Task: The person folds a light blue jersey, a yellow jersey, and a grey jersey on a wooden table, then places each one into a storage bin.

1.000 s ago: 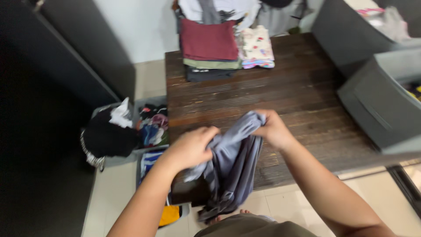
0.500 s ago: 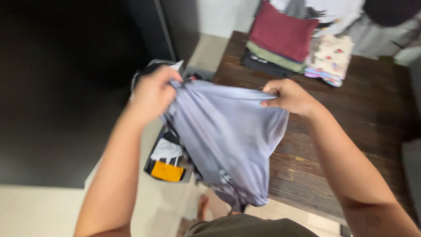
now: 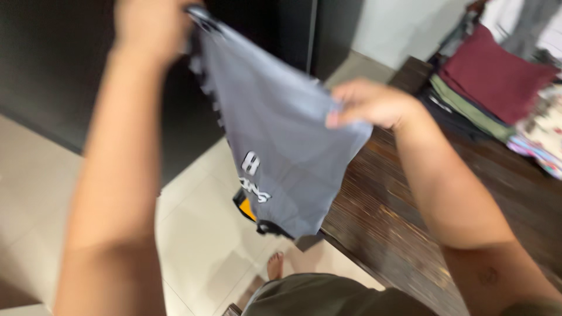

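Note:
I hold a grey garment [image 3: 275, 137] with white print and dark trim spread out in the air in front of me. My left hand [image 3: 151, 23] grips its upper edge high at the top left, blurred by motion. My right hand [image 3: 370, 104] pinches the other upper corner, lower and to the right, over the edge of a dark wooden table [image 3: 404, 228]. The cloth hangs down between both hands above the floor.
A stack of folded clothes [image 3: 492, 88], dark red on top, sits on the table at the upper right. Pale floor tiles [image 3: 205, 240] lie below. A dark cabinet [image 3: 52, 64] fills the left. An orange item [image 3: 249, 209] peeks from behind the garment.
Both hands lifted the grey garment higher and shook it out flat; my left hand rose well above my right. My view swung left, away from the table.

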